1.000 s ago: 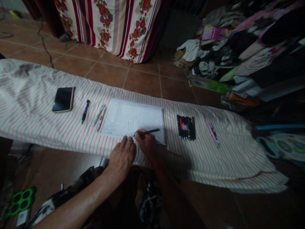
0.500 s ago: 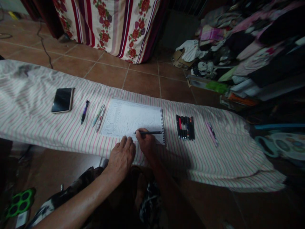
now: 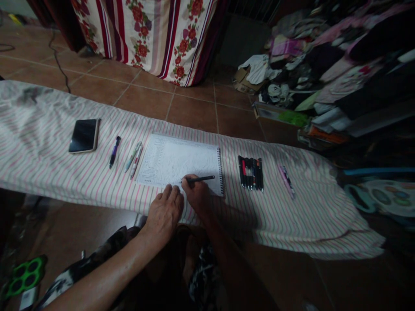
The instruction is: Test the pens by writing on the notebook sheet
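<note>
A spiral notebook (image 3: 191, 157) lies on the striped cloth, its wire binding on the right side and its page covered with faint marks. In my right hand (image 3: 196, 193) is a black pen (image 3: 203, 178), pinched between the fingers, its tip at the lower part of the page and its back end leaning right. My left hand (image 3: 165, 208) rests flat over the notebook's lower edge, fingers stretched out, close beside the right one. Left of the notebook lie two light-coloured pens (image 3: 134, 160) and a purple-and-black pen (image 3: 114, 152).
A row of several dark pens (image 3: 250, 173) lies right of the notebook, with a pink-and-black pen (image 3: 287, 181) beyond it. A smartphone (image 3: 84, 136) sits at the left on the striped cloth (image 3: 292, 229). Piled clothes (image 3: 301, 47) stand at the far right.
My right hand has shifted slightly left along the page, and the pen's back end now tilts up a little more. My left hand stays in place.
</note>
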Demonstrator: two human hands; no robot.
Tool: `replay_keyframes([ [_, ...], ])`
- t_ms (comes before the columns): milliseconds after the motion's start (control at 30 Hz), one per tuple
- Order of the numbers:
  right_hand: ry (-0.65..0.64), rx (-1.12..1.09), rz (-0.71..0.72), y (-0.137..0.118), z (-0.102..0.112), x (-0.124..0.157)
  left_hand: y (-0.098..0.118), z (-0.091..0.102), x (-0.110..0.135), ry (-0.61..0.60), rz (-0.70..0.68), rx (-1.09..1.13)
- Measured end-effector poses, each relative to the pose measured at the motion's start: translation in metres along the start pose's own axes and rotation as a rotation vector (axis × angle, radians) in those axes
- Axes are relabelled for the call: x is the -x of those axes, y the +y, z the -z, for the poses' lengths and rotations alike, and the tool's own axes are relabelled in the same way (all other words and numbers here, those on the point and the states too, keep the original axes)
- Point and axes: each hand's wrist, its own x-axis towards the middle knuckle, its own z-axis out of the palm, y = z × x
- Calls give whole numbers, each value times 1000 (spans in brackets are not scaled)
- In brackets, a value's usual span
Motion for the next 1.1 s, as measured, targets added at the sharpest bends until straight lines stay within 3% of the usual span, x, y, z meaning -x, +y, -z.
replay_keyframes([
  [67, -20, -49, -18, -1, 1, 0, 0, 1, -1, -6, 5, -2],
  [233, 96, -386, -150, -2, 16, -4, 1, 3, -1, 15, -14, -7],
  [333, 107, -489, -150, -3, 27, -6, 3, 8, 0, 60, -17, -22],
  [500, 156, -491, -177, -1, 38, -8, 5, 13, 1, 116, -34, -56],
  [633, 237, -332, -203, 5, 59, -9, 5, 11, 3, 149, -32, -79],
  [800, 236, 201, -235, 34, 129, -6, 3, 9, 5, 170, -73, -110],
  [967, 299, 532, -444, 85, 222, 3, 5, 10, 5, 157, -73, -137],
  [1100, 304, 706, -613, 122, 273, 4, 7, 6, 5, 164, -41, -134],
])
